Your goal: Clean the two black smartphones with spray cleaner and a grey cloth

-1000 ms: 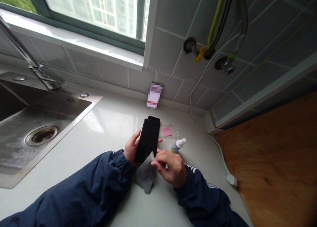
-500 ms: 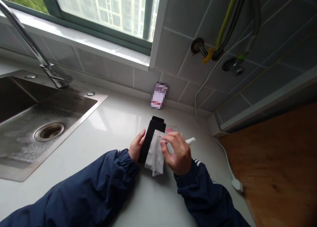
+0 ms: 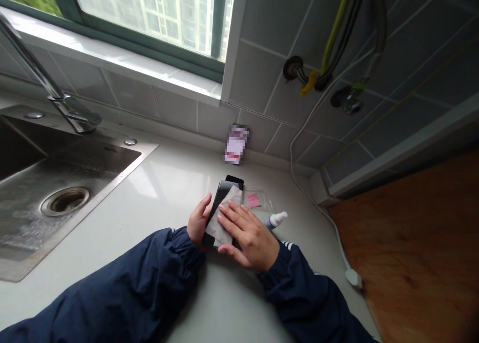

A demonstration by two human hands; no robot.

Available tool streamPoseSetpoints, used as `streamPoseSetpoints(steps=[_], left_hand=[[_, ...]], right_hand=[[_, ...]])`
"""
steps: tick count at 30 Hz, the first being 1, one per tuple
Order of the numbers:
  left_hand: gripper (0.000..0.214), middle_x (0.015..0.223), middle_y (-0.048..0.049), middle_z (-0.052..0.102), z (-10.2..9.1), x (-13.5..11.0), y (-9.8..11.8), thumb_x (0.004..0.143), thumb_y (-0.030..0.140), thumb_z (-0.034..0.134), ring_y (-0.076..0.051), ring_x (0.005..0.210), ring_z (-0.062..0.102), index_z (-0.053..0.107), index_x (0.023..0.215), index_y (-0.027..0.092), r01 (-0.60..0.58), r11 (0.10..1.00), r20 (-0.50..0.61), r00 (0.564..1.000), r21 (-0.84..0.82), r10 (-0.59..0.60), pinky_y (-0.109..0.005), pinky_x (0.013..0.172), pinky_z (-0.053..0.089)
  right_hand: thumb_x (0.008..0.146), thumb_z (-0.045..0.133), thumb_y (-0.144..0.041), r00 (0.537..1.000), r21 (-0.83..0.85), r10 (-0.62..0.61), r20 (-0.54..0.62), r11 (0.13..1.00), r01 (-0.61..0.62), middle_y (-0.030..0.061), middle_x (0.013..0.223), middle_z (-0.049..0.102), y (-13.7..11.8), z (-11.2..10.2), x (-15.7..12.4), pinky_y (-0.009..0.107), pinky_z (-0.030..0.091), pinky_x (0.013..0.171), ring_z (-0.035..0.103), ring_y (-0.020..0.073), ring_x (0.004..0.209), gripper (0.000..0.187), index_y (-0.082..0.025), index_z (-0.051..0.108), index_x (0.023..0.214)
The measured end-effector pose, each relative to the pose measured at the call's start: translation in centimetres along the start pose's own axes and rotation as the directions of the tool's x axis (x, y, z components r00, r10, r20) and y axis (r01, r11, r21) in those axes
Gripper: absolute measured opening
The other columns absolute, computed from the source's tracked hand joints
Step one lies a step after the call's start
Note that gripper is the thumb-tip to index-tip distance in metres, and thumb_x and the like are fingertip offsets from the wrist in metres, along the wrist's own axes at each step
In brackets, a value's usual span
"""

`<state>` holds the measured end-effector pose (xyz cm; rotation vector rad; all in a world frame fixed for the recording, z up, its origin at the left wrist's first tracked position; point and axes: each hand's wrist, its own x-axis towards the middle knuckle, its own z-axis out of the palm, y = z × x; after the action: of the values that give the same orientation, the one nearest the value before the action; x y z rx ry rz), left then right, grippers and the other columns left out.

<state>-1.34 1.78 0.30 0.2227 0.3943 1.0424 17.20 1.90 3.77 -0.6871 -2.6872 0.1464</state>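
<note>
A black phone (image 3: 221,190) is held just above the white counter (image 3: 157,193), screen up. My left hand (image 3: 197,223) grips its left edge from below. A light grey cloth (image 3: 221,218) lies over the screen. My right hand (image 3: 247,236) rests flat on the cloth, fingers stretched out and pressing it against the phone. A second black device (image 3: 235,181) shows just behind the phone's far end.
A small white-capped bottle (image 3: 277,219) lies right of my hand, beside a clear bag with a pink slip (image 3: 255,199). A steel sink (image 3: 56,193) with a tap (image 3: 71,111) is at left. A white cable (image 3: 329,223) runs to a plug by the wooden surface (image 3: 419,248).
My right hand went from pinching the cloth at the phone's near end to laying it over the screen; now the fingers lie flat on it.
</note>
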Motion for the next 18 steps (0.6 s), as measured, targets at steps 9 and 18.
streamPoseSetpoints(steps=[9, 18], left_hand=[[0.07, 0.14, -0.016, 0.068, -0.2, 0.0, -1.0, 0.102, 0.05, 0.049, -0.032, 0.136, 0.06, 0.038, 0.162, 0.014, 0.018, 1.0, -0.008, 1.0, 0.015, -0.018, -0.044, 0.119, 0.04], [0.062, 0.144, -0.0132, 0.066, -1.9, -0.4, -1.9, 0.104, 0.045, 0.046, -0.033, 0.141, 0.055, 0.039, 0.162, 0.023, 0.026, 1.0, -0.026, 0.999, -0.012, -0.026, -0.05, 0.117, 0.044]], right_hand=[[0.103, 0.049, -0.061, 0.972, -0.164, 0.237, -0.008, 0.958, -0.235, 0.0148, 0.171, 0.025, -0.3, 0.4, 0.0, 0.068, 0.021, 0.125, 0.014, 0.0378, 0.161, 0.078, -0.013, 0.034, 0.163], [0.102, 0.055, -0.052, 0.947, -0.189, 0.304, -0.105, 0.929, -0.319, 0.0146, 0.172, 0.021, -0.5, 0.3, 0.1, 0.069, 0.02, 0.125, 0.007, 0.0379, 0.162, 0.08, -0.016, 0.024, 0.166]])
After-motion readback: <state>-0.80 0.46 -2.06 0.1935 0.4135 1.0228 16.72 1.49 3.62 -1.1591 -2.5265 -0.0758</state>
